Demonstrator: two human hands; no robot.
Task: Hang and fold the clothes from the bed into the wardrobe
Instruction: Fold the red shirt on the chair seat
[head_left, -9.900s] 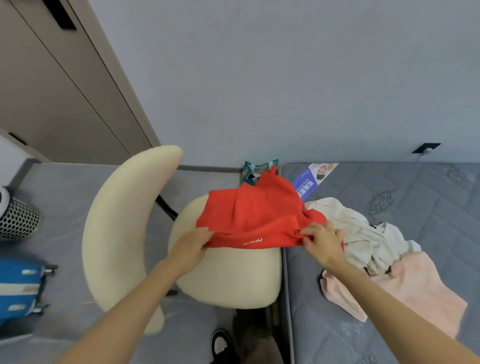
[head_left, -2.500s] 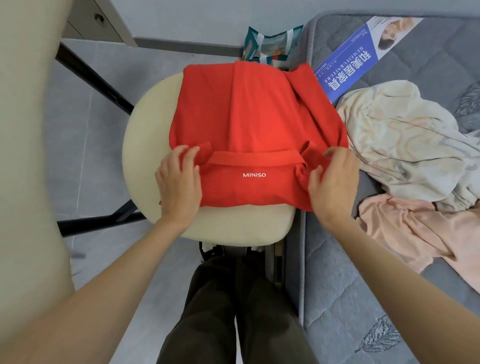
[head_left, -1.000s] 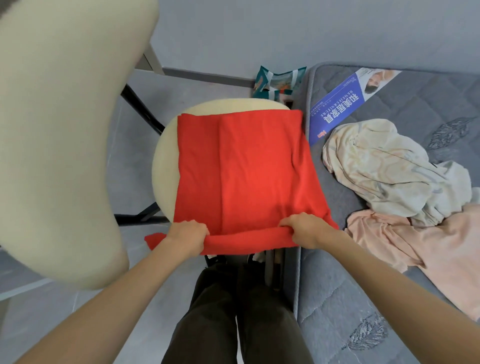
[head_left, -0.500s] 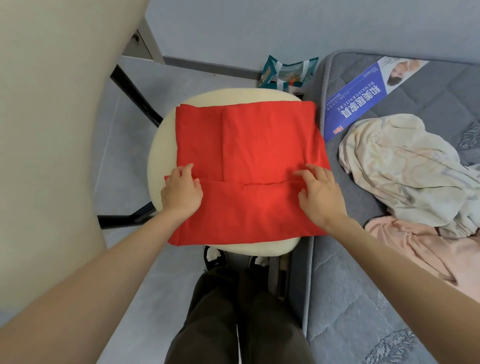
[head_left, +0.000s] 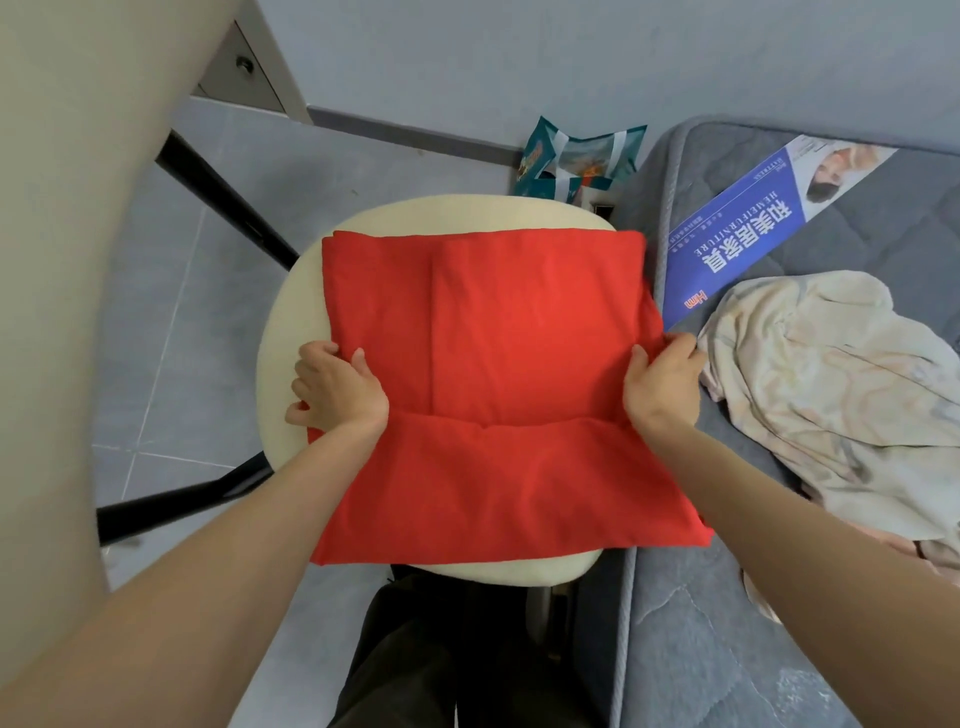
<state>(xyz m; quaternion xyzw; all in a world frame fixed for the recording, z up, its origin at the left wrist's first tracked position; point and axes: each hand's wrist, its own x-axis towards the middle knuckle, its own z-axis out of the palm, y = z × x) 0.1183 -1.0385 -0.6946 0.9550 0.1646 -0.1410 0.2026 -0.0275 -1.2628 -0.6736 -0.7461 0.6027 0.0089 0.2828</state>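
A red shirt (head_left: 498, 364) lies folded into a rectangle on the cream seat of a chair (head_left: 291, 332), its near part folded up over the rest. My left hand (head_left: 335, 389) grips its left edge, thumb on top and fingers curled under. At the right edge my right hand (head_left: 662, 384) grips the cloth the same way. A cream shirt (head_left: 831, 395) lies crumpled on the grey bed (head_left: 727, 649), with a pink garment (head_left: 758, 597) peeking out near my right forearm.
The chair's cream backrest (head_left: 78, 260) fills the left side, with black legs (head_left: 218, 192) on the grey floor. A blue brochure (head_left: 753, 228) lies on the bed. A teal bag (head_left: 576, 161) stands by the wall. My dark trousers (head_left: 441, 660) are below the seat.
Both hands slid from lying flat on the folded flap outward to the shirt's side edges and now grip them. The view has moved closer.
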